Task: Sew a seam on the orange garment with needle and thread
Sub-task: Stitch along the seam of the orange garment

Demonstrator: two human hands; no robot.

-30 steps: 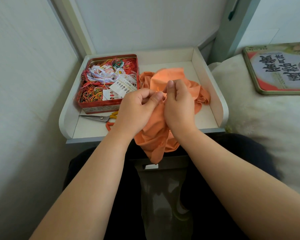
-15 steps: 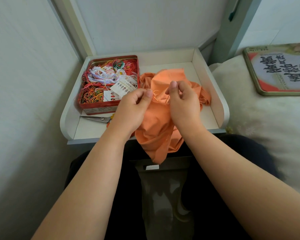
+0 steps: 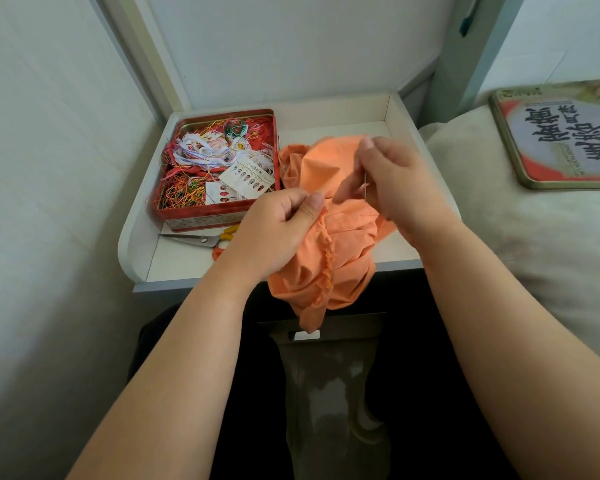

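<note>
The orange garment (image 3: 329, 258) lies bunched on the white tray table (image 3: 357, 114) and hangs over its front edge. My left hand (image 3: 278, 226) pinches a fold of the cloth beside a puckered stitched seam (image 3: 328, 261). My right hand (image 3: 399, 183) is lifted above the cloth to the right, its fingers curled round a thin needle (image 3: 365, 183) that shows as a dark line at the palm. The thread itself is too fine to make out.
An open red tin (image 3: 219, 216) full of tangled coloured threads and needle cards sits at the tray's left. Scissors (image 3: 198, 240) with yellow-orange handles lie in front of it. A printed tin lid (image 3: 561, 133) rests on the pale cushion at right.
My right hand has pulled away from my left, up and to the right, drawing the needle out of the cloth. My left hand stays pinching the garment.
</note>
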